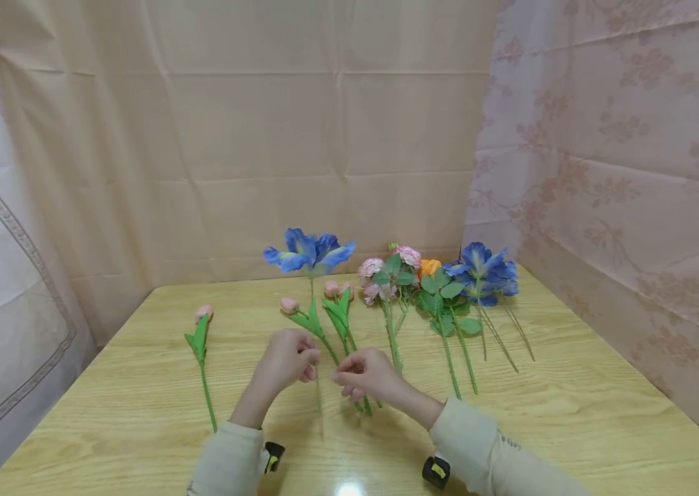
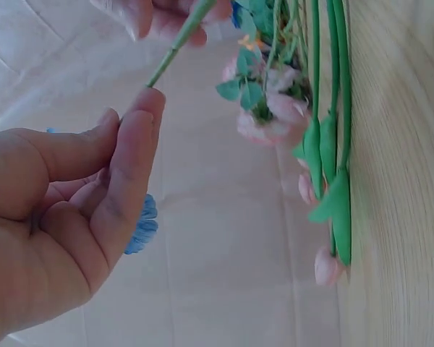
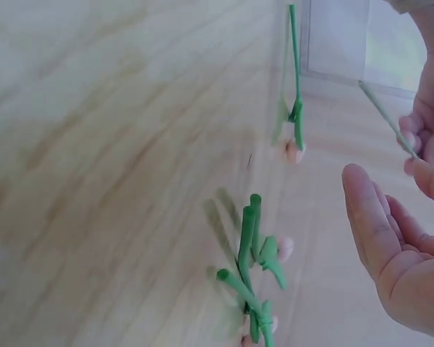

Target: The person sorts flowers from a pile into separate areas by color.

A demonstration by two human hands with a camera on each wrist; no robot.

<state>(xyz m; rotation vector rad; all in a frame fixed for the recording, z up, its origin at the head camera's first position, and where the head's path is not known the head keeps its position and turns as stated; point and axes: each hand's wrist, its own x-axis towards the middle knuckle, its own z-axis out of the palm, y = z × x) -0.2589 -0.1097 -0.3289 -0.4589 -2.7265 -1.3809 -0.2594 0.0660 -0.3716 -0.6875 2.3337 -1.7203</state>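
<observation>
In the head view my left hand (image 1: pixel 287 358) pinches the thin stem of a blue artificial iris (image 1: pixel 309 252) between thumb and fingers. The flower stands upright, its petals spread high above the hand. Its green stem (image 2: pixel 175 54) runs on past the fingertips in the left wrist view, where the hand hides part of it. Just right of the stem is my right hand (image 1: pixel 377 379), bent toward it with nothing between the fingers. The right wrist view shows those fingers (image 3: pixel 362 199) loosely extended, apart from the stem. Several pink tulips (image 1: pixel 337 313) lie on the table behind the hands.
A single pink tulip (image 1: pixel 200 341) lies at the left of the wooden table (image 1: pixel 157 386). Toward the right lie pink-white flowers (image 1: pixel 408 256), an orange flower (image 1: pixel 430 267) with green leaves, and more blue irises (image 1: pixel 482 272). Beige curtain (image 1: pixel 250 138) hangs behind the table.
</observation>
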